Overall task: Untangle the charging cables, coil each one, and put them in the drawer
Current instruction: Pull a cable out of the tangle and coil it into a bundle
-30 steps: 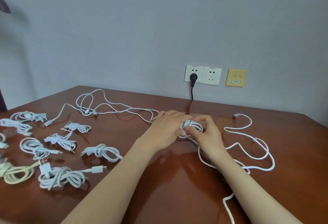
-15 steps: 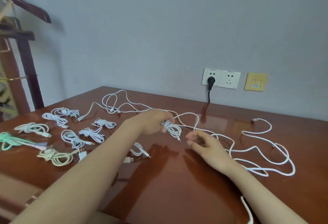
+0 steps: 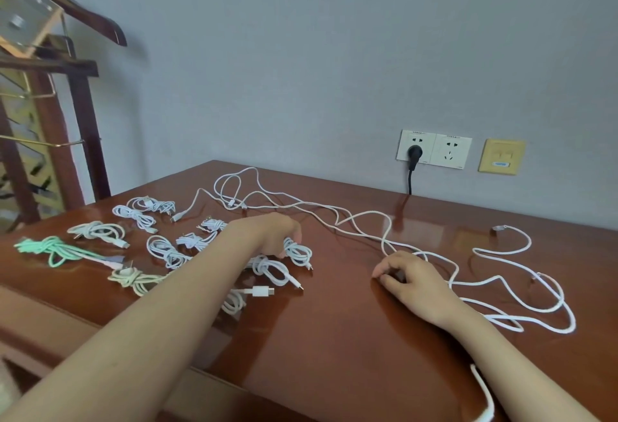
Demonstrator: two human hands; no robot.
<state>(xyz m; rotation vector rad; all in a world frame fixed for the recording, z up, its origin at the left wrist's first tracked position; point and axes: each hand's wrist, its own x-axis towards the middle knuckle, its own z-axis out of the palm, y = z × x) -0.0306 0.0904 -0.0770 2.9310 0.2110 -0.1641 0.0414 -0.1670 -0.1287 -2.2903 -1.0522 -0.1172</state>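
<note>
While the right hand (image 3: 413,279) rests loosely curled and empty on the glossy red-brown wooden surface (image 3: 334,338), the left hand (image 3: 271,232) farther left grips a small coiled white cable (image 3: 298,252) that may spring open once released, or snag the long loose white cables (image 3: 389,227) tangled beyond.

Bare table (image 3: 334,328) lies between bundles (image 3: 271,269) and loose cable (image 3: 389,226).

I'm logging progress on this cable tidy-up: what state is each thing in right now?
Left hand, grips a white coil on the table.
Right hand, rests on the table, fingers loosely curled, holding nothing.
Long white cables, uncoiled, tangled.
Other bundles, coiled, on the table.
Green cable, coiled.
Black plug, in the left socket.
Right socket, empty.
</note>
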